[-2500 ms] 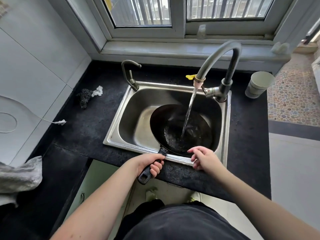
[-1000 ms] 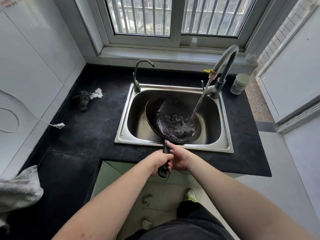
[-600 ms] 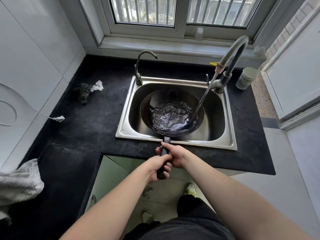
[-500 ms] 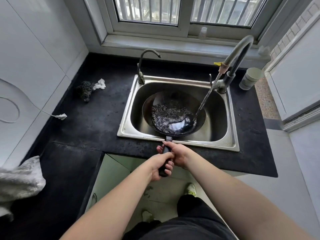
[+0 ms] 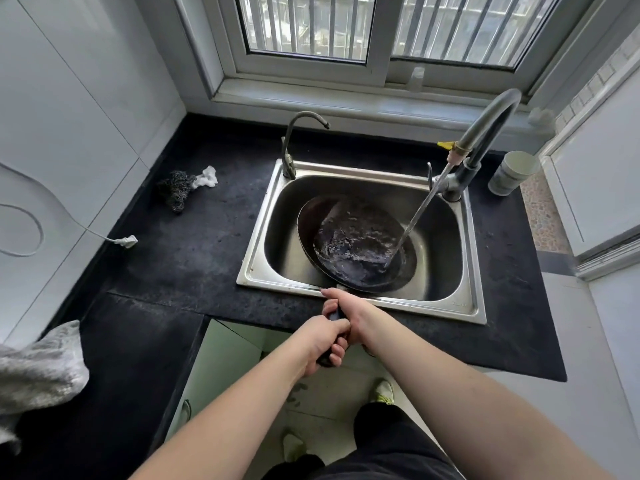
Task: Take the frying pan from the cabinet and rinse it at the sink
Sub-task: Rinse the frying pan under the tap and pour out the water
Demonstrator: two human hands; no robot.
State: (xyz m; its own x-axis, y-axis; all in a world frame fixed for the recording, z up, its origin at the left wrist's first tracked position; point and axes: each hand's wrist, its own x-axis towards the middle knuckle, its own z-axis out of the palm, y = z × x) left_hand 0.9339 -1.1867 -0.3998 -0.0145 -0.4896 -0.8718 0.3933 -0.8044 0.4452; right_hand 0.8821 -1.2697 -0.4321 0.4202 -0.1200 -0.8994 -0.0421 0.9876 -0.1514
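A black frying pan [image 5: 356, 244] sits tilted in the steel sink [image 5: 266, 233], with water pooled and rippling in it. A stream runs from the tall grey tap [image 5: 485, 126] into the pan's right side. The pan's dark handle reaches over the sink's front rim. My left hand [image 5: 320, 341] grips the handle's lower end. My right hand [image 5: 346, 306] grips the same handle just above it, near the rim.
A small second tap [image 5: 294, 140] stands at the sink's back left. A steel scourer with a white scrap [image 5: 183, 188] and a white plug on a cord [image 5: 126, 241] lie on the black counter [image 5: 180, 258]. A pale cup [image 5: 512, 171] stands right; a grey cloth [image 5: 38, 372] lies left.
My right hand moved from the pan's rim to the handle, joining the left. The pan has been tipped and swirled, and the water now sits toward its right side.
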